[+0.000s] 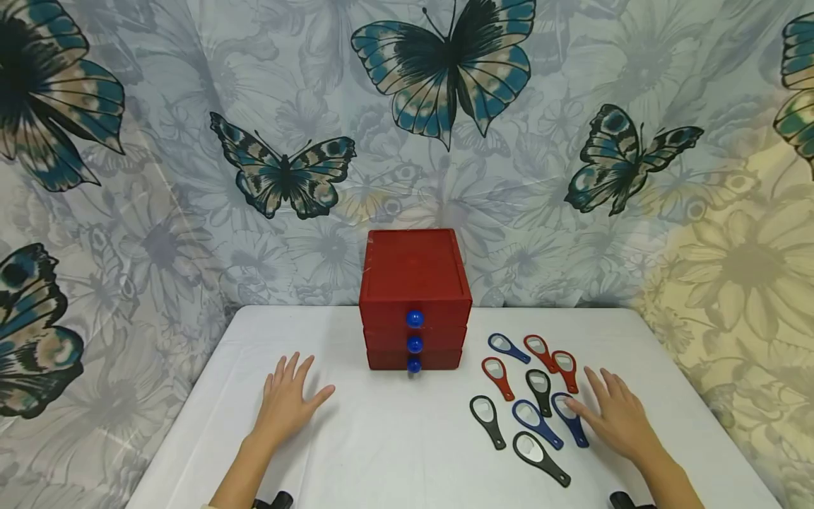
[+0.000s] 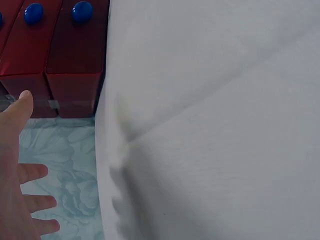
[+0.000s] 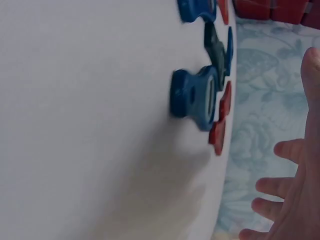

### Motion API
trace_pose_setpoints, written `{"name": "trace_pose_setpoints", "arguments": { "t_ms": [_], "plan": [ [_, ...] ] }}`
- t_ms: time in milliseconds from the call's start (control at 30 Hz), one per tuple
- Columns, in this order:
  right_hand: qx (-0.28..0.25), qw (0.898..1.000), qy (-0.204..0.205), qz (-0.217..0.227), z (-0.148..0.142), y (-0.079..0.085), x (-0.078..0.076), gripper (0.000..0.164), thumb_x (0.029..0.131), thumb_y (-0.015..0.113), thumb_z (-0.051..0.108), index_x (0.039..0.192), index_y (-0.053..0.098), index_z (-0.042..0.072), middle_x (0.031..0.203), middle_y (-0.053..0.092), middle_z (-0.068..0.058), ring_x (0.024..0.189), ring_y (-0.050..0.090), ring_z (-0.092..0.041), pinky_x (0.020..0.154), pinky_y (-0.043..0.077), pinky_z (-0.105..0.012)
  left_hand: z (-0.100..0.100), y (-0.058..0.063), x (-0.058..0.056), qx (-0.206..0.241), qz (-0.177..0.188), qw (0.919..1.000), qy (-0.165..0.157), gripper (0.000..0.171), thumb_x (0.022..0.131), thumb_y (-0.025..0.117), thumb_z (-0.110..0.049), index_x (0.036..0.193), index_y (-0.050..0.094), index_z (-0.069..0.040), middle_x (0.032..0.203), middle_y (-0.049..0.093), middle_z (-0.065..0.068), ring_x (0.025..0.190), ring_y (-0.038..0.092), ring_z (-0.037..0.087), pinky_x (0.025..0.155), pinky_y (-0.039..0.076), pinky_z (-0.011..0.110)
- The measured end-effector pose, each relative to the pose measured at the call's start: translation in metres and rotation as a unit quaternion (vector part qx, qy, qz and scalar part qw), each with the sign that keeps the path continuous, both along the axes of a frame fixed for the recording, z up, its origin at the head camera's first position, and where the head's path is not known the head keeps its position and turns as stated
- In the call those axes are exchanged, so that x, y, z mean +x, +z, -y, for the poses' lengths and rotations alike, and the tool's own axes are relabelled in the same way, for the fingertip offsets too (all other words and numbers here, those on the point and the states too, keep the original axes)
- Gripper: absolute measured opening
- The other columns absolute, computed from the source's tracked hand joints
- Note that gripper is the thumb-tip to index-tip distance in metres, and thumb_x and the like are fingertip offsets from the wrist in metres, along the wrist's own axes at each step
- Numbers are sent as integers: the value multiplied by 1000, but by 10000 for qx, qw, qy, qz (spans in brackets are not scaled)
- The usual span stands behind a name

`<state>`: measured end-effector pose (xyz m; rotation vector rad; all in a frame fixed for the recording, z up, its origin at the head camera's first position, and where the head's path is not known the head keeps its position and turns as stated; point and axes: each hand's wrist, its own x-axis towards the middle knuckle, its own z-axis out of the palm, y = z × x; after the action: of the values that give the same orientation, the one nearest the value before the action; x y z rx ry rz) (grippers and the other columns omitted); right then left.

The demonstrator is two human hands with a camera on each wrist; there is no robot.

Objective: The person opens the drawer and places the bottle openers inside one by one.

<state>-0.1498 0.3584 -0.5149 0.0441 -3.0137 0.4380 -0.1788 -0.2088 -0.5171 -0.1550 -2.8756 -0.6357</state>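
My left hand [image 1: 286,401] is held over the left side of the table with straight, spread fingers and nothing in it. My right hand [image 1: 618,417], fingers also spread and holding nothing, is at the right of several small magnifying glasses. Its thumb overlaps a blue magnifying glass [image 1: 575,429] in the head view. Around that one lie black [image 1: 547,463], red [image 1: 498,385] and other blue [image 1: 545,433] ones, flat and loosely grouped. A red box with three stacked drawers [image 1: 413,265] stands at the back middle, its blue round knobs [image 1: 415,319] facing me and its drawers closed.
A white cloth [image 1: 381,445] covers the table. Directly behind it hangs a butterfly-patterned curtain [image 1: 305,261], which also runs along both sides. Dark objects [image 1: 280,500] show under each wrist at the bottom edge.
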Motion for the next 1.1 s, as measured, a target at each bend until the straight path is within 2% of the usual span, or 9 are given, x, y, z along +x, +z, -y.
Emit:
{"name": "trace_pose_setpoints", "arguments": {
  "t_ms": [200,433,733,1100],
  "plan": [
    [-36,9998,153,-153,18,13,-9,87,90,58,57,145,33,-5,144,30,-40,130,27,-60,100,25,-75,-1,7,-5,84,153,9998,32,83,86,61,-62,147,42,-10,154,33,24,144,21,48,104,23,77],
    [-271,9988,337,-207,38,31,-21,84,91,60,52,147,31,-3,147,27,-39,133,24,-60,102,22,-76,-6,15,-11,197,90,9998,-36,82,86,62,-60,146,42,-9,154,33,25,145,20,48,108,21,74],
    [-835,9942,584,-333,65,50,-32,82,91,62,44,150,28,-2,150,26,-37,135,25,-58,102,22,-78,-16,20,-21,767,299,9965,-170,79,87,63,-57,147,42,-10,156,32,22,148,18,43,114,18,68],
    [-1340,9856,974,-344,93,73,-41,79,94,61,43,153,25,4,154,24,-32,138,25,-55,101,26,-78,-34,40,-31,1542,219,9864,-527,74,90,63,-50,148,40,-10,157,30,21,148,18,40,114,21,68]
  ]
}}
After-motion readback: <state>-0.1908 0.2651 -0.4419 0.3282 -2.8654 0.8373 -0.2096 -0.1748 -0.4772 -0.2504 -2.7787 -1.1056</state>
